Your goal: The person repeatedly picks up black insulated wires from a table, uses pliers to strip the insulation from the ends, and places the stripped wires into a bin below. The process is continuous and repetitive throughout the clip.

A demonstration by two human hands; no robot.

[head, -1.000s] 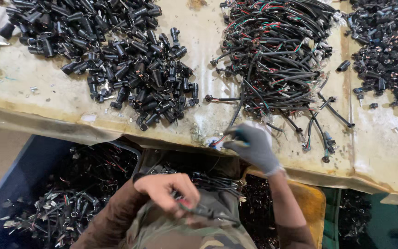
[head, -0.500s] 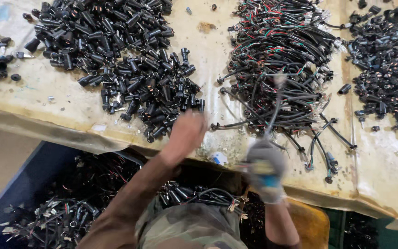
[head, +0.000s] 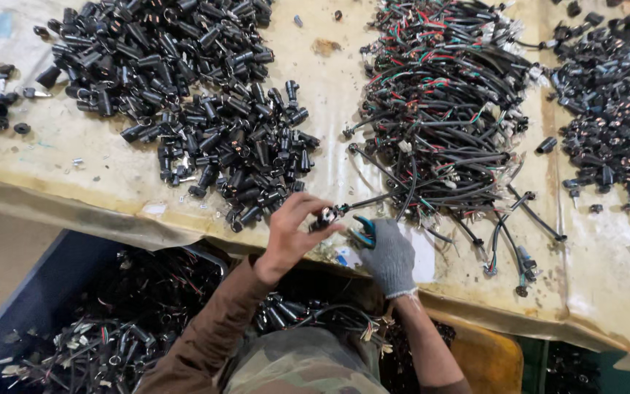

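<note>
Bare left hand (head: 289,233) pinches a black connector (head: 324,217) on a cable end, just below the wired-cable heap (head: 439,109). Gloved right hand (head: 389,255) grips blue-handled cutters (head: 364,230) beside it. Loose connector pile (head: 205,117) left of the heap remains large; most work outstanding.

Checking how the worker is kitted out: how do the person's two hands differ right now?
The left hand is bare; the right hand wears a grey knit glove. The left hand pinches a small black connector on a cable end; the right hand grips a blue-handled tool. Both rest at the table's front edge, close together.
</note>
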